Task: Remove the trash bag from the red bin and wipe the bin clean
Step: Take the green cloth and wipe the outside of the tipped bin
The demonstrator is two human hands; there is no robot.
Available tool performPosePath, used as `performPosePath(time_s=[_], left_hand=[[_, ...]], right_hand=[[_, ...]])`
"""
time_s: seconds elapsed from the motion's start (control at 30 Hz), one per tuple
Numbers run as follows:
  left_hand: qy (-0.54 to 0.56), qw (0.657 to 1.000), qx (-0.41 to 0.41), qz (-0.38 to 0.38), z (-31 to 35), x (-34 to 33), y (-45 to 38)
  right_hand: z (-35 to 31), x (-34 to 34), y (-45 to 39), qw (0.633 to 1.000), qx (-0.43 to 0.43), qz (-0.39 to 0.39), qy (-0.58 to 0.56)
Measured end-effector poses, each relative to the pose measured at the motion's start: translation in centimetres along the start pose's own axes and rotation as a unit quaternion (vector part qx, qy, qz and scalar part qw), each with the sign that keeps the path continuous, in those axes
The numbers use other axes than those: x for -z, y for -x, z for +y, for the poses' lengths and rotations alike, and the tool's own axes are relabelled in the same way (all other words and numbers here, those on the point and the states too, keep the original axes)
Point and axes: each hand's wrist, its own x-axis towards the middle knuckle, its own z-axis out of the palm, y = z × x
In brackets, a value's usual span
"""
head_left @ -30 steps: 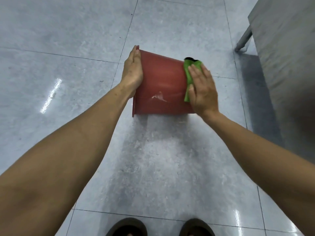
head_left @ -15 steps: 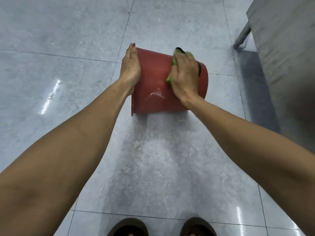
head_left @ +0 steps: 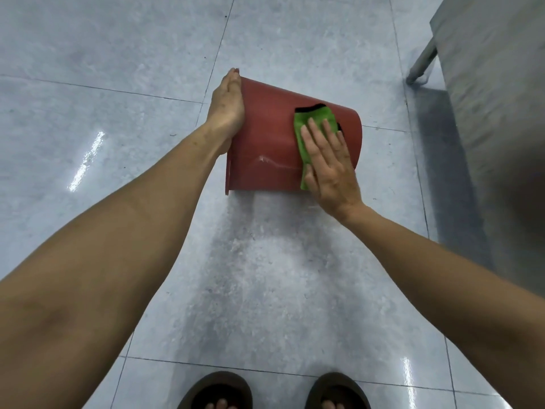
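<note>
Glossy grey tiled floor (head_left: 118, 69); metal table (head_left: 498, 84) at right.

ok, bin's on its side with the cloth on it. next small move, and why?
Probably slide the right hand and green cloth toward the rim, over the pale smear on the red bin. The smear sits just beside the cloth, and the left hand braces the rim end.

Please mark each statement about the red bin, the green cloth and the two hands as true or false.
1. The red bin lies on its side on the floor. True.
2. The right hand presses a green cloth on the bin. True.
3. The left hand holds the cloth. False: it rests at the bin's rim.
4. A trash bag hangs from the bin. False: none is visible.
</note>
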Motion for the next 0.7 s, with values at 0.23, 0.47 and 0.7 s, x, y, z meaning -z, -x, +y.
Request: performPosePath(time_s=[0.23, 0.47, 0.7], left_hand=[[0.009, 1.0, -0.001, 0.008, 0.1, -0.5, -0.2], [0.016, 1.0, 0.001, 0.019, 0.0, -0.9, -0.4], [0.018, 1.0, 0.008, 0.02, -0.1, -1.1, -0.3]], right_hand=[[2.3, 1.0, -0.5, 0.98, -0.179, 0.046, -0.069], [1.3, 0.6, -4.2, 0.925, -0.352, 0.078, -0.121], [-2.7, 0.6, -6.1, 0.966, -0.219, 0.005, -0.137]])
